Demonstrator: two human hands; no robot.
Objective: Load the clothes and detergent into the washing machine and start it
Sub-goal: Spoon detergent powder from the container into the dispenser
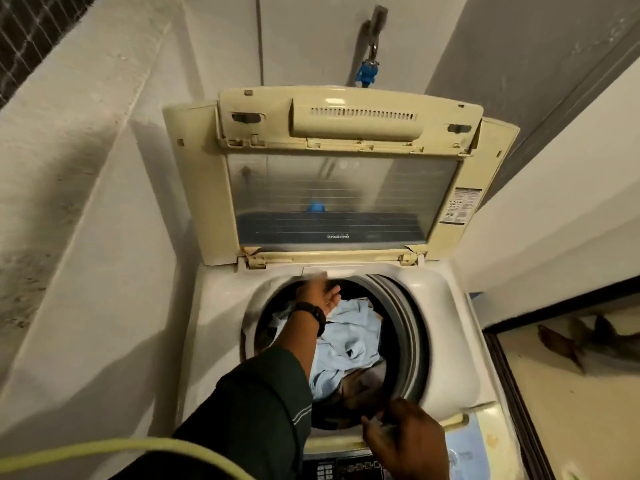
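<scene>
Lying between left hand (320,294) (open, empty) and right hand (405,441) — grip unclear — pale clothes (349,344)

The washing machine (446,306) is cream, yellowed along its raised lid (346,188), whose window is smoky grey crossed by thin pale lines. Inside the machine's drum lies pale blue clothing (349,337), with brown fabric (363,386) beside it toward the machine's front. At the machine's front edge the control panel (346,467) is black beside a light blue patch. Above the lid hangs a bright blue tap fitting (366,74). The sleeve (256,410) over the drum is dark green with one thin white stripe, the wristband (311,311) black. A yellow-green hose (104,448) crosses left of the panel.
</scene>
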